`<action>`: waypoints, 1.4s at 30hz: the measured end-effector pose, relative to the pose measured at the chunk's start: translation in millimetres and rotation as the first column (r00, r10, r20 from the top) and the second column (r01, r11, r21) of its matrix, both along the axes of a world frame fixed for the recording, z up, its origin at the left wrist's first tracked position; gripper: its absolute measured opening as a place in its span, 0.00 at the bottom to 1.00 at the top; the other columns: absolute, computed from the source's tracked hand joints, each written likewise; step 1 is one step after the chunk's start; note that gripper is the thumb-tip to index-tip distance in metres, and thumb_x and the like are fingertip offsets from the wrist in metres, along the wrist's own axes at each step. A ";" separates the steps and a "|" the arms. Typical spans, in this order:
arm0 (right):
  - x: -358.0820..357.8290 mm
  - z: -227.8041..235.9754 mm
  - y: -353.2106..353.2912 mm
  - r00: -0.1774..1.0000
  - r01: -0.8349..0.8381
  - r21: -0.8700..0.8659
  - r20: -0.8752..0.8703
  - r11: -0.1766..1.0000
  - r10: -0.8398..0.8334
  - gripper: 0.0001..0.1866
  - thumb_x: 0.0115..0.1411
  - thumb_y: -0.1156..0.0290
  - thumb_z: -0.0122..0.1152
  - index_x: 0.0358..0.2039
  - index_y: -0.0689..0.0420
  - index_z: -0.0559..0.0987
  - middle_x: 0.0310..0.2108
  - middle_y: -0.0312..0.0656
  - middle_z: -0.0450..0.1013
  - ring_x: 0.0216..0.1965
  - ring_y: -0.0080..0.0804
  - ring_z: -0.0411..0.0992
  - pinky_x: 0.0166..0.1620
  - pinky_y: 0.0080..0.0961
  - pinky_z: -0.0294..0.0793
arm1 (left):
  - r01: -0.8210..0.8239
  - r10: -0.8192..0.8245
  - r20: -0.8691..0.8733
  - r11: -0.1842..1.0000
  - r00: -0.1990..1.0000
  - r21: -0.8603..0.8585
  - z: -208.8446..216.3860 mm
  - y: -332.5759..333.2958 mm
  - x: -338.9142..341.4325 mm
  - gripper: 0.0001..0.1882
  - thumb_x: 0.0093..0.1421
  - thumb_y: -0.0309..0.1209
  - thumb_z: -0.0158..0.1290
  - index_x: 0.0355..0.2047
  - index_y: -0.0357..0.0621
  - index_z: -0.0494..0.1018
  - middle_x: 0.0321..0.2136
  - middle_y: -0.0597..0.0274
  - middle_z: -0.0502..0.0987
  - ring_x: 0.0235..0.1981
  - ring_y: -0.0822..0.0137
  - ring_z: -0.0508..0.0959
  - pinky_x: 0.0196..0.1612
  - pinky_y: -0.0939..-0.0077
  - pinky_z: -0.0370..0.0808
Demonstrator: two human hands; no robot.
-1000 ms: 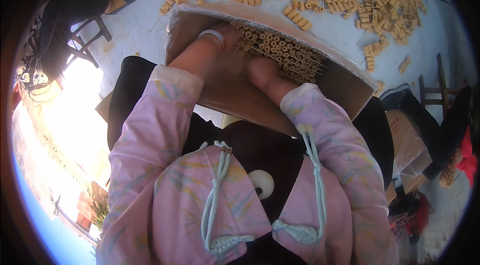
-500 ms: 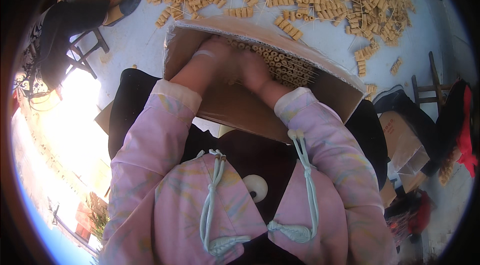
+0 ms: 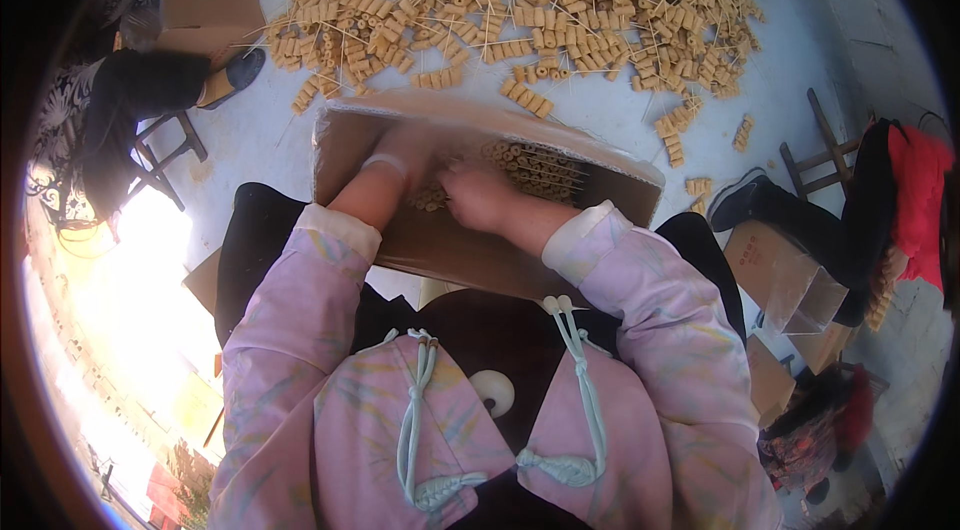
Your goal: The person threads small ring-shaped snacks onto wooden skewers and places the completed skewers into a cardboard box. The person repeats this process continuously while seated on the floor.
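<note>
Cardboard box point(image 3: 455, 255) surrounds left hand point(image 3: 414, 142), right hand point(image 3: 480, 197) and skewered rolls point(image 3: 532, 166).

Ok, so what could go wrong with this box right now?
The thin sticks in the cardboard box might prick the right hand near them. The left hand, blurred beside the packed pieces, could knock some askew. Loose skewered pieces just beyond the box might be crushed if it shifts.

Skewered tan rolls point(image 3: 610, 5) lie heaped across the pale floor point(image 3: 610, 107).
</note>
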State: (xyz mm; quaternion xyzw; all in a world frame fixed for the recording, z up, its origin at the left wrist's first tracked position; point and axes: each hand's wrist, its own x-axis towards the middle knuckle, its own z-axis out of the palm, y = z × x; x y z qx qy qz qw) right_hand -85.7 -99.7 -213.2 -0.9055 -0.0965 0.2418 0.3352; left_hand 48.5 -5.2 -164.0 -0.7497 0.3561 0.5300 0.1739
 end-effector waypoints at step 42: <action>-52.3 130.9 -142.4 0.987 0.087 0.304 0.106 0.949 -0.124 0.19 0.55 0.73 0.63 0.49 0.56 0.79 0.39 0.47 0.76 0.44 0.50 0.74 0.47 0.41 0.74 | 0.018 -0.008 0.062 0.985 0.998 -0.172 -25.6 39.1 -29.9 0.41 0.56 0.35 0.59 0.68 0.48 0.57 0.70 0.53 0.54 0.71 0.51 0.54 0.71 0.59 0.53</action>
